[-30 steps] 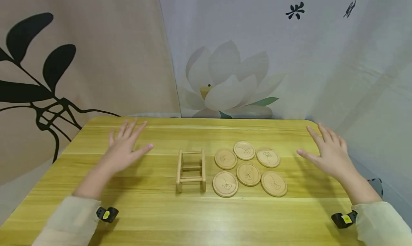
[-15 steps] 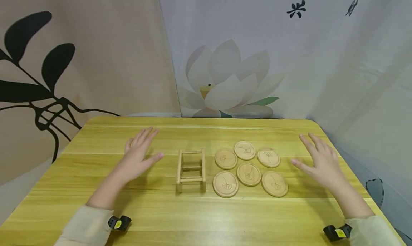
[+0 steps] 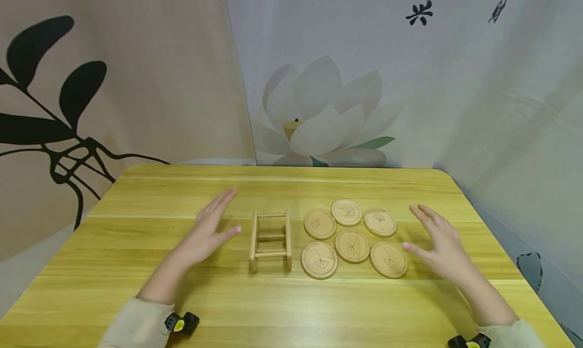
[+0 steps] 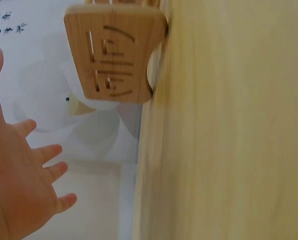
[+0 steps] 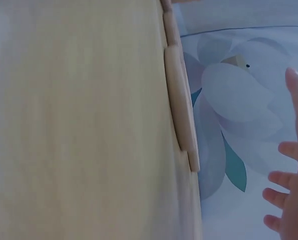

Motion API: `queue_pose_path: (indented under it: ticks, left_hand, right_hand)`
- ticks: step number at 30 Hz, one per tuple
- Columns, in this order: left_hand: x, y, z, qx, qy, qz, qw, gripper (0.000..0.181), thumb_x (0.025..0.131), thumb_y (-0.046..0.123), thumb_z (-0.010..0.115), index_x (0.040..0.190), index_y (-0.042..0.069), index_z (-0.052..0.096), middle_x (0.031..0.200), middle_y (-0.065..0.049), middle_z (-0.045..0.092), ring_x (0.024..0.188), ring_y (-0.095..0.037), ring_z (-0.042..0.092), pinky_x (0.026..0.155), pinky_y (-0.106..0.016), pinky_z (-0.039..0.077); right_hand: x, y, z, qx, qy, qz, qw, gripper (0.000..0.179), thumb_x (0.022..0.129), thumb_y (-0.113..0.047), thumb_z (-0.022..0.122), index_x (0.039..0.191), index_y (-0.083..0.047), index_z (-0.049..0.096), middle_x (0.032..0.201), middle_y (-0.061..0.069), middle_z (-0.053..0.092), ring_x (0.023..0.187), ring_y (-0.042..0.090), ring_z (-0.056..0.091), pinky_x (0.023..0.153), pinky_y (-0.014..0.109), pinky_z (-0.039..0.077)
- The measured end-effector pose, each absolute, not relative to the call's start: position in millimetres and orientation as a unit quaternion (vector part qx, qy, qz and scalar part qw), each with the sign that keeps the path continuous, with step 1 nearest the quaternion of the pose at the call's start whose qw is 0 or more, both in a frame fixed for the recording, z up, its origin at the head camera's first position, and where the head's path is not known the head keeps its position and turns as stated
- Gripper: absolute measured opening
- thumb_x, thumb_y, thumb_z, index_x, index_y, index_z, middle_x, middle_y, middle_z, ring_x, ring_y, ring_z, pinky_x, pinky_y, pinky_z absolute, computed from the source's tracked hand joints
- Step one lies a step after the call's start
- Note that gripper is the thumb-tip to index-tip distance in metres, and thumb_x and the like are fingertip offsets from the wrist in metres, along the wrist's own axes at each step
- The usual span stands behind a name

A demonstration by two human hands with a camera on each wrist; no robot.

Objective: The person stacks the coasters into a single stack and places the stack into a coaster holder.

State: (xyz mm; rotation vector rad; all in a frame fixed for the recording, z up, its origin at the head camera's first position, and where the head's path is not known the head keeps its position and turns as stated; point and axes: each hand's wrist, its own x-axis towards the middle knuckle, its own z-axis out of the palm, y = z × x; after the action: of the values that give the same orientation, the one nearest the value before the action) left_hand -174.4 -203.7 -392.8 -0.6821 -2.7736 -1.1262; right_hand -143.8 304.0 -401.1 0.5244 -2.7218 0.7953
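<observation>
A small wooden coaster rack [image 3: 271, 253] with rungs between two side panels stands at mid-table. Its side panel [image 4: 113, 55] shows carved slots in the left wrist view. Several round wooden coasters, each with a ginkgo-leaf engraving, lie flat right of the rack, among them a centre coaster [image 3: 352, 246] and a front-left coaster [image 3: 319, 260]. My left hand [image 3: 207, 234] hovers left of the rack, fingers extended and thumb toward it, holding nothing. Over the table right of the coasters, my right hand [image 3: 439, 247] is likewise spread, its thumb nearest the front-right coaster [image 3: 388, 260].
The wooden table [image 3: 255, 312] has rounded far corners. Behind it hangs a pale curtain [image 3: 182, 75] with a printed lotus and dark leaves. Each wrist carries a black camera, such as the left wrist camera [image 3: 182, 323].
Both hands have moved inward and nearer the front of the table, the left toward the rack and the right toward the coasters. The rack and coasters stay where they were.
</observation>
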Motion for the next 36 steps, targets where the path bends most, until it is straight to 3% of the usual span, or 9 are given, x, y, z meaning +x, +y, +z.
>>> queue_pose_path:
  ticks: [5,15,26,31,36]
  left_hand:
    - [-170,-197,-395,-0.219,-0.890,-0.400,0.007,0.081,0.093,0.035,0.061,0.155,0.027,0.009,0.159,-0.008,0.008,0.141,-0.041,0.007,0.100,-0.074,0.009]
    - [-168,-188,-402,-0.234,-0.863,-0.447,-0.020,0.086,0.090,0.027,0.067,0.155,0.026,0.011,0.158,-0.011,0.009,0.141,-0.042,0.009,0.100,-0.074,0.014]
    - [-168,-186,-416,-0.246,-0.840,-0.482,-0.041,0.100,0.079,0.029,0.078,0.155,0.027,0.012,0.159,-0.006,0.010,0.140,-0.042,0.011,0.099,-0.073,0.015]
    - [-168,-186,-421,-0.260,-0.831,-0.489,-0.052,0.108,0.072,0.043,0.082,0.154,0.034,0.011,0.159,-0.008,0.011,0.141,-0.039,0.009,0.101,-0.073,0.013]
    - [-167,-185,-425,-0.260,-0.831,-0.488,-0.066,0.114,0.068,0.037,0.087,0.153,0.036,0.011,0.159,-0.010,0.010,0.141,-0.040,0.009,0.100,-0.073,0.014]
  right_hand:
    - [-139,299,-408,0.186,-0.925,0.319,0.094,0.088,0.078,-0.023,0.081,0.149,-0.010,0.032,0.145,0.026,0.030,0.125,0.055,0.027,0.092,0.077,0.014]
    - [-132,293,-419,0.184,-0.920,0.342,0.052,0.092,0.072,-0.027,0.085,0.148,-0.009,0.035,0.142,0.022,0.035,0.124,0.050,0.033,0.090,0.075,0.027]
    - [-129,294,-435,0.192,-0.913,0.359,0.019,0.098,0.068,-0.034,0.086,0.147,-0.007,0.036,0.144,0.025,0.033,0.126,0.051,0.030,0.092,0.076,0.024]
    - [-129,294,-442,0.193,-0.912,0.363,0.005,0.100,0.067,-0.038,0.086,0.147,-0.007,0.036,0.145,0.024,0.032,0.128,0.050,0.029,0.093,0.075,0.024]
    - [-130,294,-446,0.191,-0.913,0.361,-0.006,0.101,0.065,-0.041,0.086,0.147,-0.010,0.036,0.146,0.024,0.031,0.130,0.050,0.026,0.093,0.075,0.024]
